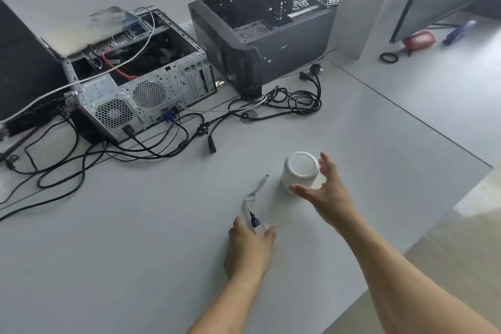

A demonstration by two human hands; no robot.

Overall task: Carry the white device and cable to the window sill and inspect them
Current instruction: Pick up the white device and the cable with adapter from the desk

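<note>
A wide grey counter (352, 122) fills the view, its right edge dropping away to a pale floor. At far left an opened silver computer case (141, 81) lies with wiring showing inside; its top left is smeared by blur. Right of it sits a black computer case (260, 35), also open, its far end cut off by the top of the frame. Black cables (295, 100) tangle on the counter in front of both. Nearer, right of centre, the white device (300, 171), a rounded cylinder, rests on the counter. The right hand (325, 192) is spread open around its right side, thumb in front, contact unclear. The left hand (250, 247) lies over the near end of the white cable (256, 192); whether it grips cannot be told.
</note>
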